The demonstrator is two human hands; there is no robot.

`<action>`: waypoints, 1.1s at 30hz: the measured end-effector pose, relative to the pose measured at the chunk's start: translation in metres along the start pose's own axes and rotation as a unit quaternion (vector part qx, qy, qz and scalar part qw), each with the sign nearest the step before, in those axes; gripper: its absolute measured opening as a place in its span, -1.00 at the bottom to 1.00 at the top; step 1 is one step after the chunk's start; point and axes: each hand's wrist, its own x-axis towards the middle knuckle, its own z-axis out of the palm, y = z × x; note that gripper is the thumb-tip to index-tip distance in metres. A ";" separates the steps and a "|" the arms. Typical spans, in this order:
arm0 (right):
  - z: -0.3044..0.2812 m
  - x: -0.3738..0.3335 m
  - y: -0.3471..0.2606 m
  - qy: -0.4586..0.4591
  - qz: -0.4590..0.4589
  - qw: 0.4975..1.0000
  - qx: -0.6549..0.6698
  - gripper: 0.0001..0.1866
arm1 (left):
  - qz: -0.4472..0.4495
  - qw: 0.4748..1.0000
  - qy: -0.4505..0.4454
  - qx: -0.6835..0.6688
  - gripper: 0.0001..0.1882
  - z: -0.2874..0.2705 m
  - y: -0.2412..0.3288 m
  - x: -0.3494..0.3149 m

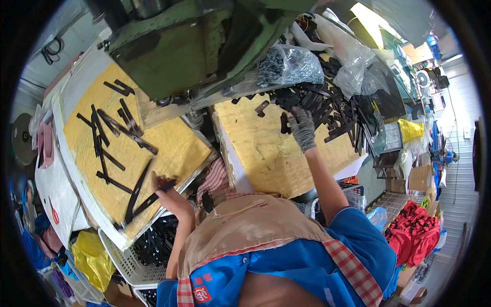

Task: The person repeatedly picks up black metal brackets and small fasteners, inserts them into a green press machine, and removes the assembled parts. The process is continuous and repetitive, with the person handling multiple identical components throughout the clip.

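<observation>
My left hand (175, 200), bare, is closed on one end of a long black strip (146, 204) over the near corner of the left yellow board (174, 148). Another slim black strip (137, 192) lies beside it. My right hand (303, 132), in a grey glove, reaches over the right yellow board (250, 148) with its fingers stretched out. Its fingertips touch the edge of a heap of black pieces (317, 102), and a small dark piece (285, 124) lies by its thumb. Several black strips (105, 128) lie scattered on the left board.
A green machine body (189, 51) hangs over the boards' far side. Clear plastic bags (291, 64) rest by the heap. Below the left board stands a white basket (123, 261) with black parts (158, 240). Red material (413, 233) is piled at the right.
</observation>
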 end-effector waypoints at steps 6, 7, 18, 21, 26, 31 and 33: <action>0.027 0.071 0.014 -0.038 0.004 0.953 -0.301 -0.16 | 0.124 0.885 -0.400 0.205 -0.60 0.061 -0.016 -0.014; 0.036 0.073 0.006 -0.038 0.037 0.947 -0.317 -0.17 | 0.156 0.851 -0.451 0.218 -0.61 0.086 -0.011 -0.014; 0.030 -0.027 -0.013 0.007 -0.077 0.994 -0.073 -0.39 | 0.500 0.608 -0.459 0.412 -0.47 0.255 -0.089 -0.021; -0.020 -0.001 0.029 0.086 -0.055 0.994 -0.022 -0.42 | 0.480 0.610 -0.505 0.378 -0.47 0.277 -0.088 -0.036; -0.039 0.044 0.082 0.068 0.206 0.953 -0.213 -0.26 | 0.482 0.518 -0.526 0.472 -0.43 0.312 -0.082 -0.062; 0.002 0.008 0.058 0.086 0.045 0.975 -0.200 -0.42 | 0.485 0.502 -0.546 0.462 -0.49 0.276 -0.077 -0.048; 0.008 -0.012 0.048 0.072 0.018 0.983 -0.167 -0.44 | 0.471 0.531 -0.552 0.437 -0.51 0.254 -0.068 -0.049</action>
